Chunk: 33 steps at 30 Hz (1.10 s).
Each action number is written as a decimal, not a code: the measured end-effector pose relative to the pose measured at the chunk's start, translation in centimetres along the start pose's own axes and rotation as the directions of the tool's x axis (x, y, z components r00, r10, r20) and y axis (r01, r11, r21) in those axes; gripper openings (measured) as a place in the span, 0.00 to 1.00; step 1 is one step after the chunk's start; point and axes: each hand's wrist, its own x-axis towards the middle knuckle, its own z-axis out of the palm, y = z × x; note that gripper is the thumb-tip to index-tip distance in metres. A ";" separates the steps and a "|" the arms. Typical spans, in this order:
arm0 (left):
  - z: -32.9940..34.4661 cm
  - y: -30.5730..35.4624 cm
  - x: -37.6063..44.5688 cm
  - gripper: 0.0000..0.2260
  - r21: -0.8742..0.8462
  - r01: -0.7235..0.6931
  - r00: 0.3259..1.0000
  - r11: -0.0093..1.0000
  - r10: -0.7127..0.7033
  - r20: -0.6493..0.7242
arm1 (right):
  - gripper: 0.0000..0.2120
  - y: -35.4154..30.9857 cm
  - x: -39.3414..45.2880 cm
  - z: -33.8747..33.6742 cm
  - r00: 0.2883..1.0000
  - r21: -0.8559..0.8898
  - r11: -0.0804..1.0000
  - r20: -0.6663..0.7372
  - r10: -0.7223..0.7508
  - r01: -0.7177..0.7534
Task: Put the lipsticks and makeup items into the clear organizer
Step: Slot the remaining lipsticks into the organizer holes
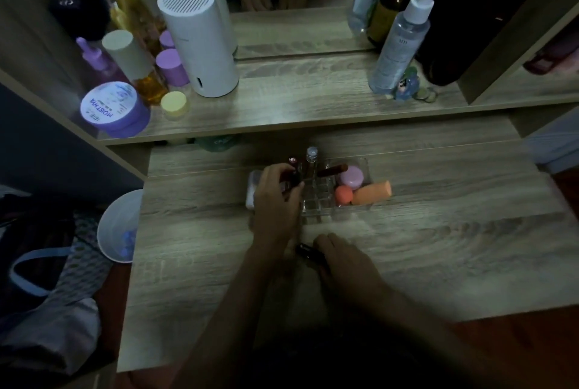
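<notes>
Two hands work at a wooden table (438,247). The left hand (275,197) is closed on a dark lipstick (294,177) that stands almost straight up over the left side of the clear organizer (316,200). The right hand (344,258) lies flat on the table, fingers on another dark lipstick (305,251) lying on its side, pointing left and a bit away. Inside the organizer, a brown tube (332,171) leans to the right, beside a purple jar (352,177) and orange sponges (371,192).
</notes>
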 end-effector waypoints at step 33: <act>0.8 -2.1 0.2 0.13 0.088 0.151 0.977 0.985 -0.162 0.138 | 0.09 -1.0 8.2 -6.1 0.933 0.081 0.984 -0.337 -0.122 0.158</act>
